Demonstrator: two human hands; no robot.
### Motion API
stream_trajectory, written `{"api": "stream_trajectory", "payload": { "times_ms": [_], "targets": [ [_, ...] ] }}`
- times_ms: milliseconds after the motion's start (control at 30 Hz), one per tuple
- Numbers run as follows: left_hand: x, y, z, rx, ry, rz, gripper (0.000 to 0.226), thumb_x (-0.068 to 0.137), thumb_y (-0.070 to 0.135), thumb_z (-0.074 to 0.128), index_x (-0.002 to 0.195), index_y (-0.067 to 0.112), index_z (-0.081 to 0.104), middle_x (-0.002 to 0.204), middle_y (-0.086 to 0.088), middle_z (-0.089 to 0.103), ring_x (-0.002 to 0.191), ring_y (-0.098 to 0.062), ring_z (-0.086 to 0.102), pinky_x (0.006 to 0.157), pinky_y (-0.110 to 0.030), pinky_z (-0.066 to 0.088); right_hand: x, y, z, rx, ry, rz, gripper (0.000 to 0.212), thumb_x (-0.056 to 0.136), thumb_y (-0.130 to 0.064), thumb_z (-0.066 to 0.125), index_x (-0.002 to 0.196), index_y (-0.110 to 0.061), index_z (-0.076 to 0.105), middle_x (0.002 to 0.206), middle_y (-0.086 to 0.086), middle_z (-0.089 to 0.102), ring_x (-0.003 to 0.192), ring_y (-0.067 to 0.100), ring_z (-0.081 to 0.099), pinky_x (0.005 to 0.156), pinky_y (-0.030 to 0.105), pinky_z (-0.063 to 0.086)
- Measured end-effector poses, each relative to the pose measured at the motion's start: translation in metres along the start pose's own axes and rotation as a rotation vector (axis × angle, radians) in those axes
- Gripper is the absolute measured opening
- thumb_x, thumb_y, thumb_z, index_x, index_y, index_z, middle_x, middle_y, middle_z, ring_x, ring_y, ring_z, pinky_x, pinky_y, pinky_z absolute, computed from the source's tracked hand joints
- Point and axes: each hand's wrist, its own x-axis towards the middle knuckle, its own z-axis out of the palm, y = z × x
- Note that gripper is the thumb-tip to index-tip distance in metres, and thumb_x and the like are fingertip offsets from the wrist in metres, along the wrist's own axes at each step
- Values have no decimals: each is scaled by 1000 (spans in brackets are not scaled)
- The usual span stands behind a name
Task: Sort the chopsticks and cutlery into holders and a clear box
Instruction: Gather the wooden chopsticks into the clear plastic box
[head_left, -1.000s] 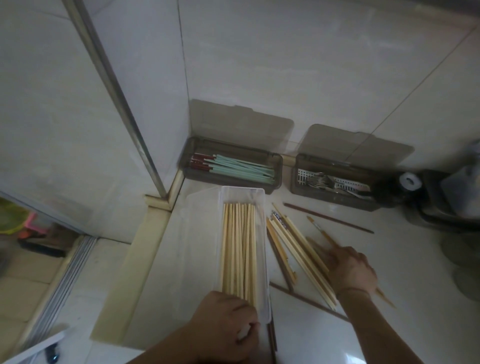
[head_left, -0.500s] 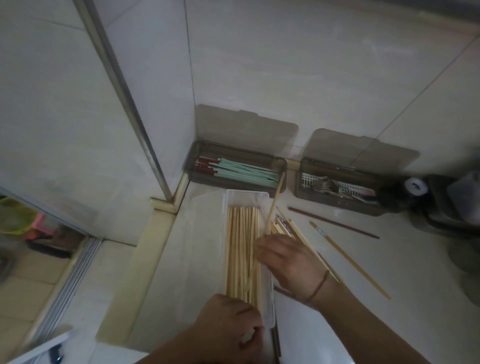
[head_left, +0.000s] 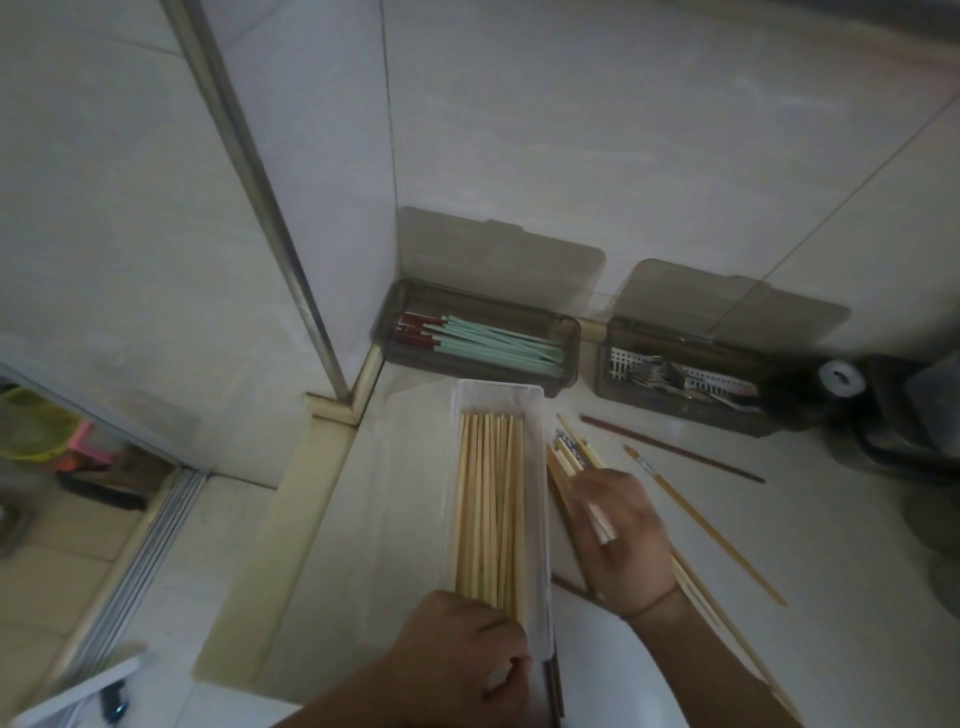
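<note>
The pale stone counter (head_left: 779, 649) ran into a tiled corner in dim light, and on it, lengthwise toward the person, lay the clear box (head_left: 540, 519), filled across its floor with plain bamboo chopsticks (head_left: 491, 514) laid parallel. The left hand (head_left: 462, 660) was curled over the box's near end, fingers bent around the wall and the chopstick ends, most likely to steady it and keep the sticks squared. Just to the right of the box the right hand (head_left: 623, 540) lay palm down on a loose bundle of chopsticks (head_left: 569, 457), its fingers partly closed with at least one pale stick showing between them; whether it had truly gripped the stick could not be told through the blur. Further right, one light chopstick (head_left: 706, 530) and one dark reddish chopstick (head_left: 670, 447) lay apart on the counter, unsorted. Against the back wall stood two smoky holders with lids raised: the left holder (head_left: 483, 374) with mint-and-red chopsticks (head_left: 498, 345), the right holder (head_left: 685, 410) with metal cutlery (head_left: 670, 374).
</note>
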Motion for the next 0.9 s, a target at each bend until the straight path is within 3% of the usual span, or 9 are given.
{"api": "stream_trajectory", "payload": {
  "times_ms": [67,167,267,433,533,700,800,900],
  "targets": [
    [0,1,0,12,9,3,16,75,26,71,67,23,58,57,4,51,51,-10,46,47,-24,40,-11,20,-8,-125,65,331,11,86,-16,59,89,-15,70,92,1,66,86,17,60,74,26,49],
    [2,2,-1,30,13,10,19,75,26,71,64,23,56,57,4,49,51,-10,45,47,-24,38,-26,45,-17,-272,-95,654,9,84,-14,67,90,-20,71,93,3,66,83,28,61,67,33,52],
    [2,2,0,26,6,14,19,76,26,71,64,23,57,57,4,49,51,-10,45,46,-25,39,-34,55,-21,-280,-216,713,9,86,-17,63,88,-21,71,91,3,64,80,28,61,69,32,50],
    [2,3,-2,20,-17,-1,17,74,26,72,66,23,57,58,5,50,52,-9,46,46,-24,40,-37,62,-22,-222,-131,892,18,87,-4,56,94,-10,71,94,11,62,80,30,60,77,23,38],
    [3,4,-2,6,-3,8,17,75,25,72,66,24,57,58,5,49,52,-9,46,46,-24,39,-38,63,-37,-262,-67,910,22,85,-11,54,98,-7,71,96,17,64,82,33,60,77,25,37],
    [3,4,-3,-19,5,8,16,77,24,71,68,24,58,59,4,50,52,-10,44,46,-24,38,-46,66,-66,-410,-534,1010,17,86,-32,64,102,-27,65,108,5,63,93,27,61,79,29,48],
    [5,5,-4,-27,18,9,17,74,23,73,67,24,57,59,5,50,51,-10,43,47,-21,35,-49,61,-67,-371,-553,1054,7,84,-30,67,82,-33,60,103,4,66,91,26,63,84,32,51],
    [5,6,-3,-10,16,12,17,72,21,73,66,23,58,59,6,50,50,-10,42,47,-21,32,-50,56,-62,-468,-550,1023,8,89,-25,56,84,-30,60,100,2,64,91,24,63,76,28,48]
  ]
}}
